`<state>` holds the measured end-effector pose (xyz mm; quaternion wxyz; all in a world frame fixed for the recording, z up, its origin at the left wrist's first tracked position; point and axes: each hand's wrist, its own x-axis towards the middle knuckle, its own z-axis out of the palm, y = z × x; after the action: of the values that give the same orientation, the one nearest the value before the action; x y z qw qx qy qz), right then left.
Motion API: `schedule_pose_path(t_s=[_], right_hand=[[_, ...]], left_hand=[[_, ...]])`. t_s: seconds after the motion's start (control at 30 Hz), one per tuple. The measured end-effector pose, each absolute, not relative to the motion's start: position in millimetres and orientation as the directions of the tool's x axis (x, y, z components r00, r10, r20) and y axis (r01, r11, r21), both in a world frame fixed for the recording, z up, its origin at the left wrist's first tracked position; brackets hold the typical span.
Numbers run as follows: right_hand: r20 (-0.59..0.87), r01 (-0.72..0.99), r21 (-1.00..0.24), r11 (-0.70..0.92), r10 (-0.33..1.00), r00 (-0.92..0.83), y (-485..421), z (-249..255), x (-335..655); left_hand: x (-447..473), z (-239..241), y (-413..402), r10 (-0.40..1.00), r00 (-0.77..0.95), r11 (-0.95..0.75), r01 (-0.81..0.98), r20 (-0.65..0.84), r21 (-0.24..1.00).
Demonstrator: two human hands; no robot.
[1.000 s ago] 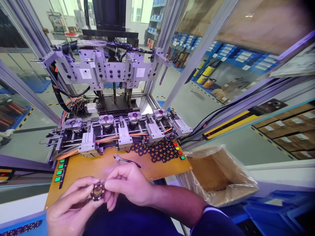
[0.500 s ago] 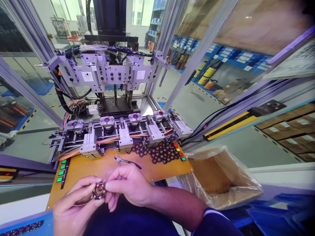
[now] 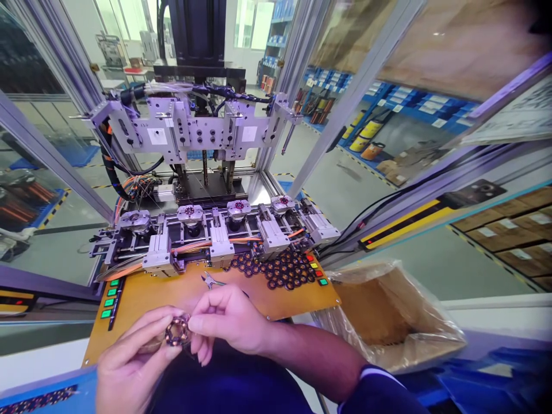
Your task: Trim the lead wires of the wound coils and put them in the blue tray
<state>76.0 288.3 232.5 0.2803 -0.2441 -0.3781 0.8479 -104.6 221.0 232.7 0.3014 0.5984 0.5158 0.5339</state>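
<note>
A small ring-shaped motor stator [image 3: 177, 332] with copper windings is held up over the front edge of the orange-brown board. My left hand [image 3: 135, 351] is closed on its left side, thumb below and fingers above. At its right rim, my right hand [image 3: 228, 322] pinches with thumb and forefinger, the other fingers curled; any fine wire between them is too small to make out. Just beyond that hand lies a pair of side cutters [image 3: 210, 280], handles partly covered by it. Several more stators [image 3: 287, 270] are spread flat on the board's right side.
Behind the board [image 3: 146, 296] stands a winding machine [image 3: 202, 129] with a row of fixtures [image 3: 190, 213], some holding stators. Green buttons [image 3: 108, 302] line the left edge; coloured ones [image 3: 317, 273] sit right. A plastic-lined carton [image 3: 379, 310] stands at right, a blue tray [image 3: 52, 397] lower left.
The stator has turned slightly, its ring facing me more fully. Both hands keep their grip; the whole view has shifted a little.
</note>
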Motion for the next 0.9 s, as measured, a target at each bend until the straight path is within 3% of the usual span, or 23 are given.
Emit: schedule_pose_path(t_s=[0.13, 0.43, 0.9], right_hand=[[-0.219, -0.263, -0.828, -0.495, 0.717, -0.661, 290, 238, 81], [-0.243, -0.236, -0.801, -0.55, 0.659, -0.712, 293, 235, 78], [-0.157, -0.292, -0.768, -0.57, 0.61, -0.777, 298, 224, 77]], left_hand=[[-105, 230, 222, 0.951, -0.111, -0.251, 0.276, 0.29, 0.928], [-104, 234, 224, 0.944, -0.021, -0.309, 0.299, 0.33, 0.903], [-102, 243, 233, 0.925, 0.008, -0.359, 0.346, 0.38, 0.867]])
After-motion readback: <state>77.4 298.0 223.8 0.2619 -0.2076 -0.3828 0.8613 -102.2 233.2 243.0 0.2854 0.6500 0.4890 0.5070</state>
